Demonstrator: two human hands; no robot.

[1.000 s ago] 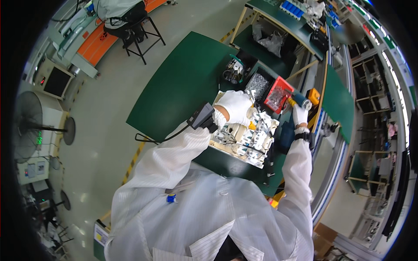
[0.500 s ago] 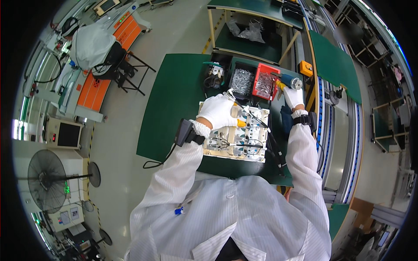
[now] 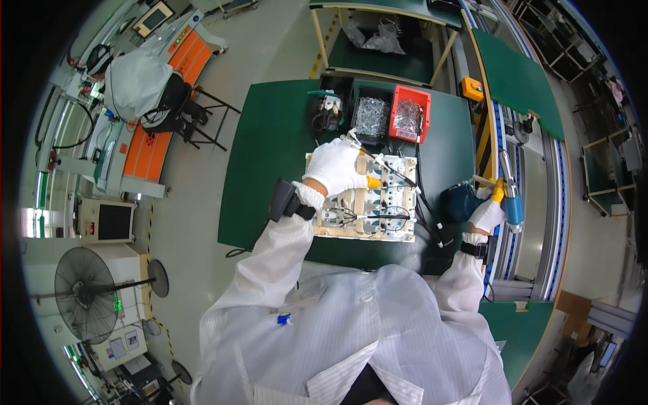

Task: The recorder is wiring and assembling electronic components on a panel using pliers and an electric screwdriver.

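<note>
A cream-coloured frame [image 3: 368, 233] with rows of metal parts and black wires lies on the green table in front of me. My left hand [image 3: 331, 169], in a white glove with yellow fingertips, rests over its left half, the thumb stretched across it. A black cable [image 3: 391, 170] with a silvery end runs from that hand's upper fingers, which appear to pinch it; their grip is partly hidden. Off the table's right edge, my gloved right hand [image 3: 489, 212] grips a blue cordless drill [image 3: 514, 208]. Its metal nose points away from me, and its bulky base is left of the hand.
Behind the frame stand a black bin of tools [image 3: 329, 111], a black bin of screws [image 3: 372, 116] and a red bin of screws [image 3: 409, 115]. Loose black cables [image 3: 432, 233] lie right of the frame. A conveyor rail [image 3: 540, 175] runs along the right. Another person [image 3: 138, 84] sits far left.
My right hand has brought the drill from beside the red bin toward me and to the right, turning it. The left hand stays on the frame with the cable.
</note>
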